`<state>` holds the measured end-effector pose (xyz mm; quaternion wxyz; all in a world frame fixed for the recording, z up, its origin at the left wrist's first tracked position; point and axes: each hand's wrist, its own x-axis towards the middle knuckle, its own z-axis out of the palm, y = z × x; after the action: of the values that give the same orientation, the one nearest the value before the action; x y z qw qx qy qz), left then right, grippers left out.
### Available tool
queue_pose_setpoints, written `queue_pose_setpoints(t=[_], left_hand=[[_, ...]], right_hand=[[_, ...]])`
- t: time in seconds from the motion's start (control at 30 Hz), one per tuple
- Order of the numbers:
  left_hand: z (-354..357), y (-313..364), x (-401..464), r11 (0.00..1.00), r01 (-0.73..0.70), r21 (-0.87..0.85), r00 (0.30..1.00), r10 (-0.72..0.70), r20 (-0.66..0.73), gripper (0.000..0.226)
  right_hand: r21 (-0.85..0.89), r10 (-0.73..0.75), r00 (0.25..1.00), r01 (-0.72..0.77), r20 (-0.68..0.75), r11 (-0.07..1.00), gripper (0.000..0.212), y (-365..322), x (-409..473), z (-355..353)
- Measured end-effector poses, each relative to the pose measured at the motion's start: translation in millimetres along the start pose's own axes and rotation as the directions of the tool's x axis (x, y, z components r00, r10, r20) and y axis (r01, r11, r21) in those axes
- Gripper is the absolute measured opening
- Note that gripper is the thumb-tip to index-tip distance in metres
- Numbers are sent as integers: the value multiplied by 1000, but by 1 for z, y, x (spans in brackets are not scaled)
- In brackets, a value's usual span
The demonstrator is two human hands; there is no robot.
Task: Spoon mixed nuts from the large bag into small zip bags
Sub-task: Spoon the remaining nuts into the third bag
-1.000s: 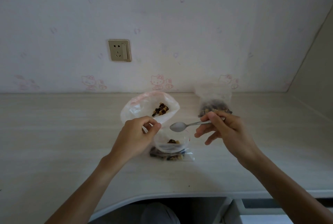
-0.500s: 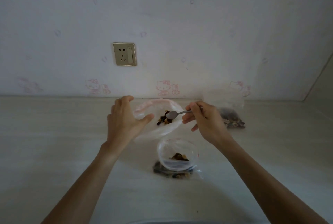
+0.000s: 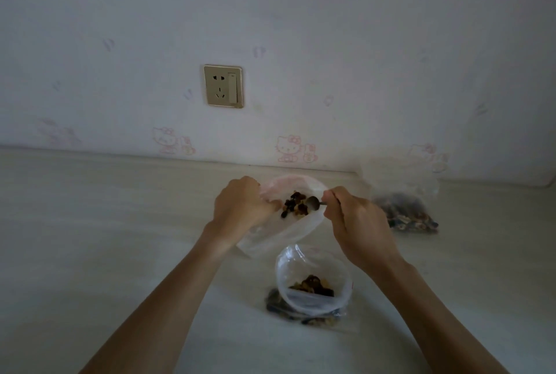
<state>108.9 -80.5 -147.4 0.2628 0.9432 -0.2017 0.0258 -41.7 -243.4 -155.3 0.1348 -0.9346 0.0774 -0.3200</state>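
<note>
A: Where is the big bag (image 3: 279, 223)?

B: It is in the middle of the frame, on the counter (image 3: 90, 223), lying open. The left hand (image 3: 240, 208) holds its left rim; the grip is closed on the plastic, fingers curled around the edge.

A: And the right hand (image 3: 358, 223)?

B: Just right of the bag mouth. Its grip is a pinch on the handle of the spoon (image 3: 314, 202). The spoon bowl is inside the bag, touching the nuts (image 3: 296, 207). I cannot tell if there are nuts on the spoon.

A: The small bags?

B: One small bag (image 3: 313, 280) stands open below the big bag, in the lower middle of the frame, with some nuts at its bottom. Under it lies a flat filled bag (image 3: 279, 307). Another filled bag (image 3: 403, 208) is at the right of the frame, near the wall (image 3: 331, 42).

A: Something else?

B: A socket (image 3: 223, 86) is on the wall, above the hands.
</note>
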Motion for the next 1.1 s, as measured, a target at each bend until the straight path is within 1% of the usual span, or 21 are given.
queue_pose_setpoints(t=[0.03, 0.07, 0.1, 0.13, 0.2, 0.27, 0.33, 0.4, 0.47, 0.53, 0.6, 0.63, 0.67, 0.73, 0.8, 0.87, 0.93, 1.0, 1.1], left_hand=[[1, 0, 0, 999, 16, 49, 1000, -16, 0, 47], [3, 0, 0, 995, 26, 96, 1000, -25, -8, 52], [6, 0, 0, 992, 35, 119, 999, -33, -22, 49], [8, 0, -1, 992, 35, 118, 999, -31, -36, 41], [11, -1, -1, 997, 25, 73, 999, -23, -32, 25], [12, -3, -1, 1000, 2, -24, 1000, -1, 18, 23], [10, -3, 2, 985, 28, -172, 997, -14, 79, 26], [8, 0, 2, 934, 104, -341, 989, -60, 138, 30], [9, 3, 0, 852, 182, -490, 979, -113, 167, 26], [11, 7, -1, 788, 234, -570, 971, -156, 182, 22], [16, 12, 0, 767, 258, -588, 965, -174, 198, 17], [17, 13, 1, 785, 253, -565, 966, -175, 189, 21], [19, 13, 3, 830, 220, -512, 974, -163, 156, 31], [20, 13, 3, 928, 116, -353, 993, -100, 64, 46], [20, 14, 1, 975, 55, -217, 998, -57, -4, 50], [21, 15, -1, 992, 35, -121, 997, -43, -67, 46], [21, 17, -3, 998, 17, -66, 995, -24, -101, 39], [21, 17, -5, 998, 1, -56, 994, -7, -113, 35], [22, 15, -8, 995, -15, -96, 993, 4, -119, 31]], right_hand=[[9, 1, 1000, -1, -15, 1000, 45, 0, -1, 0], [18, 5, 1000, -5, -29, 1000, 45, 0, -1, 0], [26, 15, 999, -14, -39, 1000, 46, 1, -1, 0], [32, 30, 999, -29, -42, 999, 47, 2, -1, 0], [35, 62, 997, -61, -33, 998, 47, 4, -2, 0], [44, 86, 996, -84, -30, 995, 44, 4, -2, 1], [58, 97, 994, -94, -51, 994, 44, 4, -2, 0], [52, 93, 992, -89, -80, 995, 44, 3, -2, -1], [51, 96, 993, -92, -75, 994, 42, 2, -2, -1], [54, 101, 994, -99, -44, 994, 42, 0, -2, 0], [57, 101, 994, -99, -37, 994, 46, -1, -3, 0], [66, 100, 994, -97, -46, 993, 47, 0, -4, 0], [79, 99, 994, -94, -56, 992, 46, 1, -5, 0], [94, 97, 994, -92, -47, 991, 39, 2, -5, -1], [88, 92, 995, -89, -27, 992, 34, 2, -6, 0], [81, 75, 997, -72, -37, 994, 30, 0, -6, 1], [89, 66, 997, -62, -43, 994, 29, -2, -7, 2], [123, 92, 995, -87, -33, 989, 34, -1, -7, 4], [237, 197, 980, -188, -15, 953, 39, 1, -7, 9]])
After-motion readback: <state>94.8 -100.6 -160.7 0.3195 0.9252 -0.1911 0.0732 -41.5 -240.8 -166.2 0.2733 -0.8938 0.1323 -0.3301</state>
